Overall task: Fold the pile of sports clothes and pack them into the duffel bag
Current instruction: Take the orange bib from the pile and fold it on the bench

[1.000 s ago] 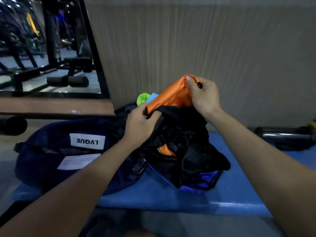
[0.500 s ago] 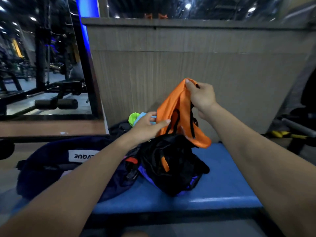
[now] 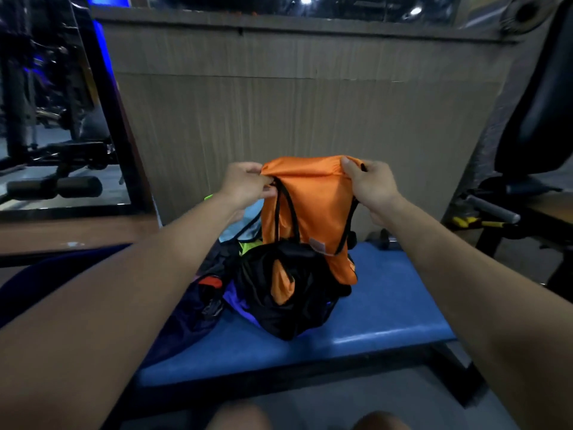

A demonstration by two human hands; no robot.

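Your left hand (image 3: 248, 184) and right hand (image 3: 370, 184) pinch the orange jersey (image 3: 307, 209) by its top corners above the bench's (image 3: 387, 293) rear edge. Expect light, limp, slippery fabric; grip at the seams.

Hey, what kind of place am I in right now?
Most likely a gym. You are at a blue padded bench, a workout bench with roller pads shows at left, and more exercise equipment stands at right. Sports clothes are piled on the bench.
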